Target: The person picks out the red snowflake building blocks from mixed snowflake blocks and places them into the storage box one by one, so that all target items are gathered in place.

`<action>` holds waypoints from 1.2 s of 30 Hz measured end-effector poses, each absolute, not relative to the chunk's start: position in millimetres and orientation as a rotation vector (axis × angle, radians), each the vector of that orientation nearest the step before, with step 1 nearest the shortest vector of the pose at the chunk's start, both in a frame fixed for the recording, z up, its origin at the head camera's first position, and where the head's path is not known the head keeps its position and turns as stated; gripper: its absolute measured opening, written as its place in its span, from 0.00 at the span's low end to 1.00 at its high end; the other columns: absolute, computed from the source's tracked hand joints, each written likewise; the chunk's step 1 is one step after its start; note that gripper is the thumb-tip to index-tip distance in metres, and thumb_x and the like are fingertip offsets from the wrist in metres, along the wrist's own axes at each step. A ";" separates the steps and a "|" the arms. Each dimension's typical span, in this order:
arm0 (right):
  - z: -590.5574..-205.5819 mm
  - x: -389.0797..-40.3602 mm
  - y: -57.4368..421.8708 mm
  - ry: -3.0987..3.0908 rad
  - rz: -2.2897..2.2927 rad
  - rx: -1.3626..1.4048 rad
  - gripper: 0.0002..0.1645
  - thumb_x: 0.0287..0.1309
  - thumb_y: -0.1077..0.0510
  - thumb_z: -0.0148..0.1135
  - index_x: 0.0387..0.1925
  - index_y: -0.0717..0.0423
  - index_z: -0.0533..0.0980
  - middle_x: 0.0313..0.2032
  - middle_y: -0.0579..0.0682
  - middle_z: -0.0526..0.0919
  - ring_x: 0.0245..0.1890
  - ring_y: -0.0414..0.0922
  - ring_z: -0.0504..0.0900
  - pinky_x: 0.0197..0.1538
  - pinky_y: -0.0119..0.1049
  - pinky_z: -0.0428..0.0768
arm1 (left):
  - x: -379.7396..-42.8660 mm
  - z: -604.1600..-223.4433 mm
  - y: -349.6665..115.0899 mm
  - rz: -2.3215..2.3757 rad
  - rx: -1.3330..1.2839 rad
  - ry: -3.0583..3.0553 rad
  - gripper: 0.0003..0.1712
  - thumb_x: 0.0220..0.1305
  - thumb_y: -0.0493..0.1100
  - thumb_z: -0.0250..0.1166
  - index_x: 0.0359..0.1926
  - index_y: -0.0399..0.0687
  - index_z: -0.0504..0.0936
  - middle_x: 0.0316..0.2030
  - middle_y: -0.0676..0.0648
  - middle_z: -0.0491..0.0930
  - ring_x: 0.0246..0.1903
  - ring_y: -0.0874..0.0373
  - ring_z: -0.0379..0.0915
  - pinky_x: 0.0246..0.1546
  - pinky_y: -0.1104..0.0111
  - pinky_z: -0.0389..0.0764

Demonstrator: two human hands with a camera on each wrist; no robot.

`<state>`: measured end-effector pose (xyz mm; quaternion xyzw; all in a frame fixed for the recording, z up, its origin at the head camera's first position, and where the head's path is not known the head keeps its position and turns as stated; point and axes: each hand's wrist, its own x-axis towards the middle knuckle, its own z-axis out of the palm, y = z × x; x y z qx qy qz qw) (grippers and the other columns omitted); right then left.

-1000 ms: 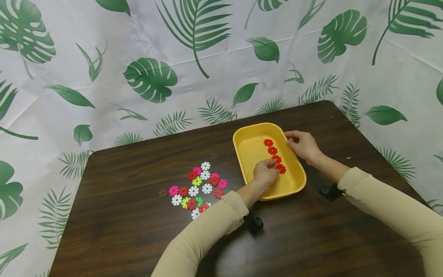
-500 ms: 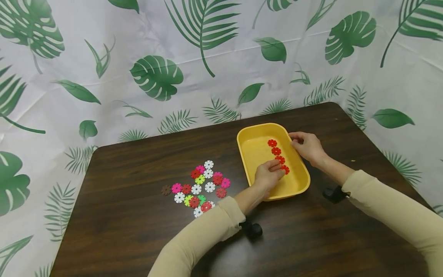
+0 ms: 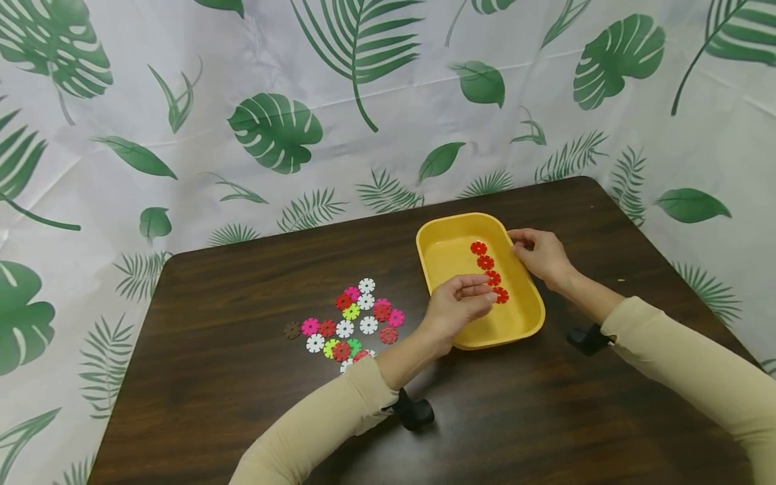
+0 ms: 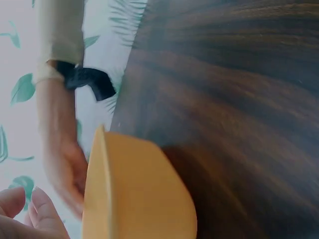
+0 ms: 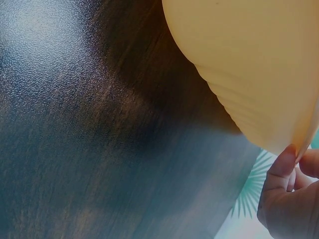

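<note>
In the head view a yellow plastic tray [image 3: 430, 259] stands on the table with a row of several red notched discs [image 3: 486, 263] on its floor. My left hand [image 3: 451, 310] hovers over the near left part of the tray, its fingers loosely extended and holding nothing visible. With thumb and fingers my right hand [image 3: 543, 257] pinches the tray's right rim, also plain in the right wrist view, where the fingers [image 5: 281, 169] meet the rim. The left wrist view shows the left fingers [image 4: 45, 211] apart from the tray's edge.
Left of the tray, several loose notched discs [image 3: 344, 329] in white, pink, red, yellow, green and brown lie in a scattered group on the dark wooden table [image 3: 230, 377]. A leaf-patterned cloth [image 3: 376, 67] hangs behind the table. Each wrist bears a black camera [image 3: 414, 412].
My left hand has lifted and drawn back left from the nearest red disc, its fingers straightening. The right hand keeps its hold on the rim, and the head view has shifted slightly.
</note>
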<state>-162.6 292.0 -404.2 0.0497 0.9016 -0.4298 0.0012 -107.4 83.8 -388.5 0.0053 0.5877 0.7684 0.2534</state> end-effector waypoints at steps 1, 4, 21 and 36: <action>-403.7 -162.4 291.9 2.829 -1.350 0.157 0.22 0.65 0.67 0.50 0.59 0.70 0.68 0.41 0.63 0.73 0.37 0.52 0.71 0.30 0.19 0.75 | -108.5 -386.8 77.9 2.098 0.010 1.592 0.17 0.57 0.32 0.65 0.49 0.37 0.78 0.36 0.47 0.81 0.33 0.61 0.80 0.44 0.64 0.81; -402.0 -161.5 292.0 2.823 -1.351 0.160 0.22 0.65 0.67 0.50 0.59 0.70 0.67 0.41 0.63 0.73 0.38 0.52 0.71 0.31 0.19 0.75 | -112.4 -382.8 59.1 2.137 -0.005 1.592 0.19 0.57 0.31 0.65 0.51 0.35 0.77 0.36 0.49 0.80 0.33 0.62 0.79 0.44 0.65 0.81; -405.6 -160.2 292.9 2.816 -1.371 0.149 0.21 0.65 0.67 0.49 0.59 0.70 0.68 0.40 0.63 0.73 0.36 0.52 0.71 0.29 0.21 0.75 | -132.7 -403.0 -47.8 2.262 -0.180 1.796 0.20 0.60 0.30 0.62 0.54 0.34 0.74 0.37 0.52 0.80 0.36 0.63 0.80 0.50 0.62 0.79; -406.5 -161.0 291.9 2.821 -1.371 0.142 0.21 0.66 0.66 0.49 0.59 0.70 0.68 0.39 0.62 0.72 0.36 0.52 0.70 0.29 0.21 0.74 | -134.2 -434.3 -118.2 2.005 -0.327 2.079 0.23 0.62 0.32 0.61 0.58 0.35 0.71 0.53 0.37 0.75 0.36 0.70 0.77 0.41 0.77 0.79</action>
